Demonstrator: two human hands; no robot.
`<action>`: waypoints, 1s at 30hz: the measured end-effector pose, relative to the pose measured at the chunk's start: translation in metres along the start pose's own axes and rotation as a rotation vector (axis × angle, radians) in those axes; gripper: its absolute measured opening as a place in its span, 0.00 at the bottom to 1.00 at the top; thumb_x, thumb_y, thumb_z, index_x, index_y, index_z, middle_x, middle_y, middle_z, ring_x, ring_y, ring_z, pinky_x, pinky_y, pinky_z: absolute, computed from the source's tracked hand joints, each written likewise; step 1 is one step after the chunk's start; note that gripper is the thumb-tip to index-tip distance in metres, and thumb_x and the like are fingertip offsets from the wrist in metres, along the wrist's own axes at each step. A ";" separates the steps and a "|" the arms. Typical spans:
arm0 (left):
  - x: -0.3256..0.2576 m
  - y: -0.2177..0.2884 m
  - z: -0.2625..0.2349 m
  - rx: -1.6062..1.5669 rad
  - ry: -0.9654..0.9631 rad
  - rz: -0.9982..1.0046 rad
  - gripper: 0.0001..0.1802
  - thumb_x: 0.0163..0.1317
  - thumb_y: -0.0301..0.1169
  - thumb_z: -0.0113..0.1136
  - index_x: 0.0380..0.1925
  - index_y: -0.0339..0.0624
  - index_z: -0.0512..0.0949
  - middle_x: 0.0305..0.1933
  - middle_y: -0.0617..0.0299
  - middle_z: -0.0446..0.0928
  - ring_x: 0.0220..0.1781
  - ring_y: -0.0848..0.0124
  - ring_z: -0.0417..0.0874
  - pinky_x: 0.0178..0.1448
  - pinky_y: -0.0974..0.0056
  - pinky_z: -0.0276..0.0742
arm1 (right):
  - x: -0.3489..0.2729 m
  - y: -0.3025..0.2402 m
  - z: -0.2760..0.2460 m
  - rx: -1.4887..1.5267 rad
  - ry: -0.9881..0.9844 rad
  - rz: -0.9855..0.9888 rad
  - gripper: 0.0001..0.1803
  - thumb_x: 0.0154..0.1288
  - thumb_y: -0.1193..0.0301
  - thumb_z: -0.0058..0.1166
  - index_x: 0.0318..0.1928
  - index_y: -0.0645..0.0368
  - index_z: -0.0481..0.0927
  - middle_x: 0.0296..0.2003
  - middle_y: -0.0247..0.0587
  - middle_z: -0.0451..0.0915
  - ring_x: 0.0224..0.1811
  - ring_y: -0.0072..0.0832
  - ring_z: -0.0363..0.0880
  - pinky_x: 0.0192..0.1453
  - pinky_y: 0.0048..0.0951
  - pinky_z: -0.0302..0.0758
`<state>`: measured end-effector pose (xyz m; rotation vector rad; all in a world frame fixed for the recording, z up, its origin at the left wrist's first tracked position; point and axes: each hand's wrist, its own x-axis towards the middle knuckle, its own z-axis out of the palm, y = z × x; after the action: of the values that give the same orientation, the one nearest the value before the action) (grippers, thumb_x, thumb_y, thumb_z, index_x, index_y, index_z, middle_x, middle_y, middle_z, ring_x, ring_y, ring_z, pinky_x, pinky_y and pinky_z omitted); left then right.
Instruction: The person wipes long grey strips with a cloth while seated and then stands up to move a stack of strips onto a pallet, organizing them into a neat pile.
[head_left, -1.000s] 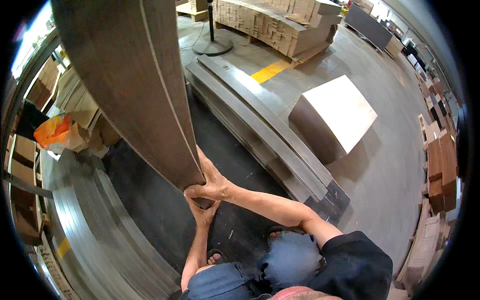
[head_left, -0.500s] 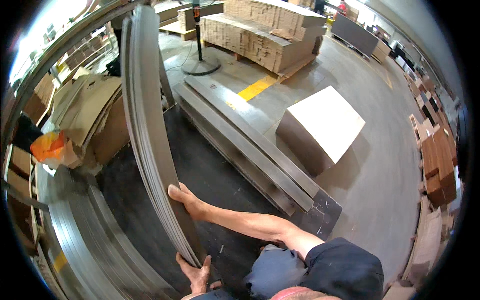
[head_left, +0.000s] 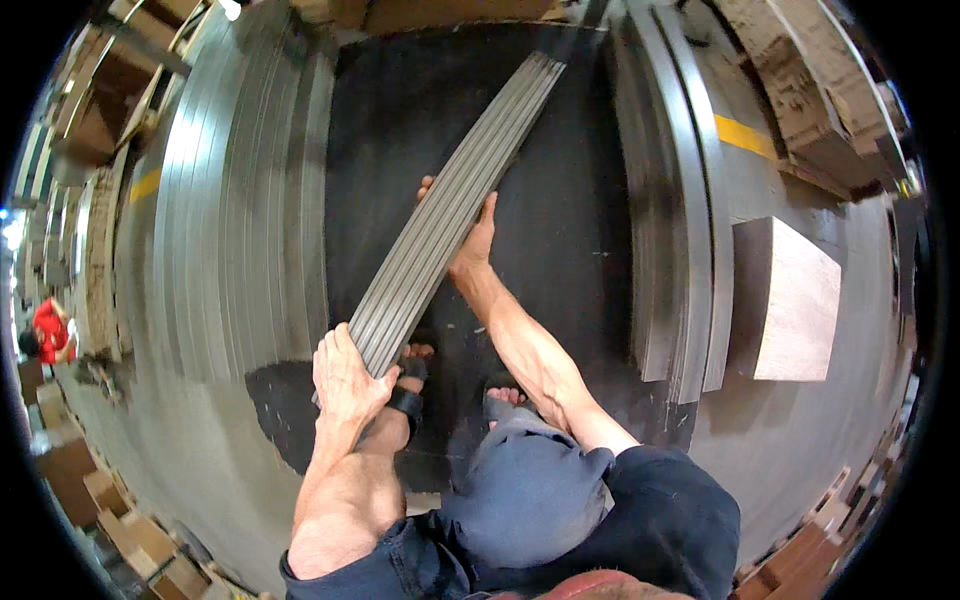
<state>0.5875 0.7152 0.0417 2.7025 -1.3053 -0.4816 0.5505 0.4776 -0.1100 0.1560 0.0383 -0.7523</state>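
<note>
Now the bundle of grey ribbed strips [head_left: 455, 205] lies low and slanted over the black floor mat [head_left: 560, 150], its near end at the person's feet and its far end reaching up and away from both hands. Half a second ago the same bundle stood on edge, curving tall in front of the person; a second ago it rose overhead as a broad face. The left hand [head_left: 345, 375] is clasped over the bundle's near end, fingers wrapped on its left edge. The right hand [head_left: 470, 240] grips the bundle further along, from its right side, thumb on top. It is one bundle, held by two hands. Two sandalled feet show just beyond the left hand. Left of the left hand lies one wide spread of grey strips [head_left: 235, 200]; right of the right hand lies another stack [head_left: 680, 220], and beyond it one cardboard box [head_left: 790, 300].
</note>
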 end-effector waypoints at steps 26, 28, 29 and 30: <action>-0.105 -0.094 0.048 -1.083 -0.157 -0.496 0.47 0.42 0.41 0.79 0.61 0.32 0.69 0.52 0.49 0.80 0.56 0.59 0.80 0.64 0.56 0.72 | 0.016 0.073 0.046 -1.044 0.660 0.160 0.47 0.69 0.30 0.35 0.72 0.54 0.62 0.65 0.47 0.70 0.64 0.41 0.70 0.66 0.45 0.71; -0.107 -0.089 0.043 -1.242 -0.056 -0.568 0.45 0.42 0.40 0.79 0.60 0.32 0.71 0.51 0.50 0.81 0.55 0.64 0.80 0.64 0.59 0.71 | 0.035 0.097 0.069 -1.176 0.636 0.244 0.51 0.67 0.29 0.34 0.76 0.55 0.57 0.69 0.49 0.65 0.68 0.43 0.66 0.71 0.45 0.64; -0.103 -0.087 0.037 -1.322 -0.028 -0.580 0.45 0.44 0.39 0.78 0.61 0.30 0.69 0.51 0.47 0.80 0.56 0.63 0.80 0.65 0.57 0.71 | 0.045 0.109 0.081 -1.211 0.567 0.263 0.51 0.68 0.29 0.33 0.76 0.57 0.55 0.71 0.50 0.62 0.71 0.44 0.63 0.73 0.46 0.60; -0.100 -0.089 0.040 -1.476 -0.003 -0.573 0.45 0.46 0.38 0.77 0.62 0.29 0.67 0.53 0.47 0.79 0.56 0.62 0.80 0.65 0.57 0.71 | 0.054 0.121 0.092 -1.245 0.499 0.287 0.52 0.69 0.30 0.31 0.76 0.59 0.54 0.73 0.50 0.59 0.73 0.46 0.60 0.75 0.47 0.57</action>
<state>0.5822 0.8506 0.0077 1.6347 0.0748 -0.9571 0.6700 0.5137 -0.0083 -0.8284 0.9183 -0.2841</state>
